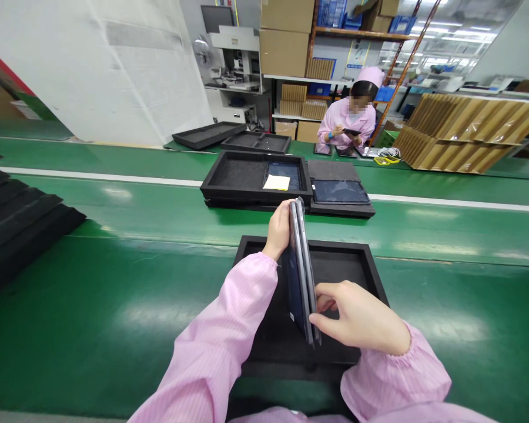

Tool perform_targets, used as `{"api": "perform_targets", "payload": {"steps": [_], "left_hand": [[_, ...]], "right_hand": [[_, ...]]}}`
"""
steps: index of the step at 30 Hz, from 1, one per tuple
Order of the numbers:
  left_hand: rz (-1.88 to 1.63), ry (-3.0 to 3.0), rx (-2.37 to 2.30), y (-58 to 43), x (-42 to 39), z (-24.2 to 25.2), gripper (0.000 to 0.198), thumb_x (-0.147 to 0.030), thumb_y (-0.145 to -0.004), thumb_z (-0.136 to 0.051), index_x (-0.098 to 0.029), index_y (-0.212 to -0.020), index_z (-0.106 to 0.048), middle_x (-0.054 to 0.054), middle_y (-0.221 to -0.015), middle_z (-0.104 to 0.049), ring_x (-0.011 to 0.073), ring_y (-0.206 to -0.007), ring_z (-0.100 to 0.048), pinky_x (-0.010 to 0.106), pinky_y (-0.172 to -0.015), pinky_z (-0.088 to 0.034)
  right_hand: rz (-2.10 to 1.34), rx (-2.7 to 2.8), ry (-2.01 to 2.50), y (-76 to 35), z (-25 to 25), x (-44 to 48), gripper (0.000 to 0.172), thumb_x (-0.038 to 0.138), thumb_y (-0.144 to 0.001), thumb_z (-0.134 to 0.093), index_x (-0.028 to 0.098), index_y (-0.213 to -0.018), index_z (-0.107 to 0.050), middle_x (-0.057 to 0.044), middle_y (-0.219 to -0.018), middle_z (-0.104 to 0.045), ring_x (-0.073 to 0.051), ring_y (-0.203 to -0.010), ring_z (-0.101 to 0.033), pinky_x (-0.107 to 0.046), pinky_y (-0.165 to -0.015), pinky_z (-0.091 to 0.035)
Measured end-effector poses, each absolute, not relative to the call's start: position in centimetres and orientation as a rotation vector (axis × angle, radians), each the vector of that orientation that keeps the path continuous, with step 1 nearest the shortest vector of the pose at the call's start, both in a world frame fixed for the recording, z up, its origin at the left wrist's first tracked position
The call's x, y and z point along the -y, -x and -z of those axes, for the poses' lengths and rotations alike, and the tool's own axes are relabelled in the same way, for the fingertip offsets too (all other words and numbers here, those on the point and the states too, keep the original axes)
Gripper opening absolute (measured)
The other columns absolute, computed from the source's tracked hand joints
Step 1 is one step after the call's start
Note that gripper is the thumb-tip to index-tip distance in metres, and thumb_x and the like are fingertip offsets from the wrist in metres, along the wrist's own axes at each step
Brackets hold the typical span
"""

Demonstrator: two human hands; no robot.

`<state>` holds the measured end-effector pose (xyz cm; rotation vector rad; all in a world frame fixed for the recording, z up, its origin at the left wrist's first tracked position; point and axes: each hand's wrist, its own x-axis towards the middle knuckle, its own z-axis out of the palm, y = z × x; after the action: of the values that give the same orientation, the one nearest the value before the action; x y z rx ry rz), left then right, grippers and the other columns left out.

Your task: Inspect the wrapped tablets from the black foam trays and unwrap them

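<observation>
Two thin dark tablets (pixel 300 264) stand on edge, pressed together, over a black foam tray (pixel 365 264) right in front of me. My left hand (pixel 278 230) grips their far top edge, fingers wrapped round it. My right hand (pixel 357 314) pinches the near edge of the pair with thumb and fingers. Both of my sleeves are pink.
Further along the green conveyor (pixel 114 282) lie a black tray (pixel 238 176) holding a tablet with a yellow slip (pixel 277 182), and a tray (pixel 339 194) with another tablet. Black foam sheets (pixel 17 223) are stacked left. A person in pink (pixel 348 117) sits opposite, beside cardboard dividers (pixel 462 132).
</observation>
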<state>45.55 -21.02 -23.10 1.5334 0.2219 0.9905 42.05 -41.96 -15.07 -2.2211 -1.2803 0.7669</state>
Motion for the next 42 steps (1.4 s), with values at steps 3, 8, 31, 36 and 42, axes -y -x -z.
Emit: {"api": "perform_targets", "payload": {"steps": [3, 8, 31, 36, 42], "left_hand": [[-0.983, -1.531, -0.225, -45.5, 21.1, 23.0, 0.056, -0.069, -0.091, -0.039, -0.021, -0.093, -0.067, 0.007, -0.092, -0.073, 0.0229, -0.091, -0.067, 0.036, -0.088, -0.052], [-0.967, -1.553, -0.209, -45.4, 21.2, 22.7, 0.056, -0.069, -0.091, -0.038, -0.021, -0.092, -0.067, 0.007, -0.094, -0.073, 0.0228, -0.092, -0.067, 0.035, -0.088, -0.052], [-0.970, -1.628, 0.123, -42.9, 23.9, 20.1, 0.049, -0.058, -0.098, -0.038, -0.021, -0.091, -0.068, 0.009, -0.095, -0.072, 0.0229, -0.094, -0.067, 0.039, -0.089, -0.052], [-0.821, -1.669, 0.207, -41.9, 24.8, 20.3, 0.052, -0.060, -0.098, -0.033, -0.022, -0.116, -0.062, 0.010, -0.111, -0.066, 0.0251, -0.103, -0.062, 0.042, -0.097, -0.048], [-0.616, -1.791, 0.408, -40.0, 24.0, 20.6, 0.076, -0.077, -0.081, -0.049, -0.027, -0.138, -0.042, 0.011, -0.135, -0.045, 0.0343, -0.124, -0.045, 0.053, -0.110, -0.036]], "right_hand": [[-0.752, 1.257, 2.256, -42.0, 15.2, 41.8, 0.022, 0.023, -0.076, -0.071, 0.023, -0.067, -0.051, -0.002, -0.075, -0.077, -0.022, -0.073, -0.074, -0.029, -0.067, -0.050], [-0.728, 1.260, 2.275, -41.9, 15.2, 41.8, 0.020, 0.024, -0.075, -0.075, 0.022, -0.068, -0.056, -0.003, -0.077, -0.078, -0.024, -0.075, -0.075, -0.030, -0.068, -0.051], [-0.444, 1.092, 1.904, -42.7, 16.3, 42.3, 0.048, 0.022, -0.083, -0.050, 0.011, -0.130, -0.056, -0.002, -0.076, -0.071, -0.015, -0.057, -0.063, -0.031, -0.063, -0.050], [-0.433, 1.017, 1.775, -42.4, 16.6, 41.8, 0.068, 0.026, -0.088, -0.043, 0.007, -0.152, -0.030, 0.005, -0.065, -0.054, -0.014, -0.051, -0.053, -0.029, -0.056, -0.041], [-0.487, 0.978, 1.701, -42.3, 16.7, 41.2, 0.072, 0.027, -0.089, -0.040, 0.007, -0.156, -0.020, 0.008, -0.057, -0.046, -0.014, -0.048, -0.045, -0.028, -0.052, -0.035]]}}
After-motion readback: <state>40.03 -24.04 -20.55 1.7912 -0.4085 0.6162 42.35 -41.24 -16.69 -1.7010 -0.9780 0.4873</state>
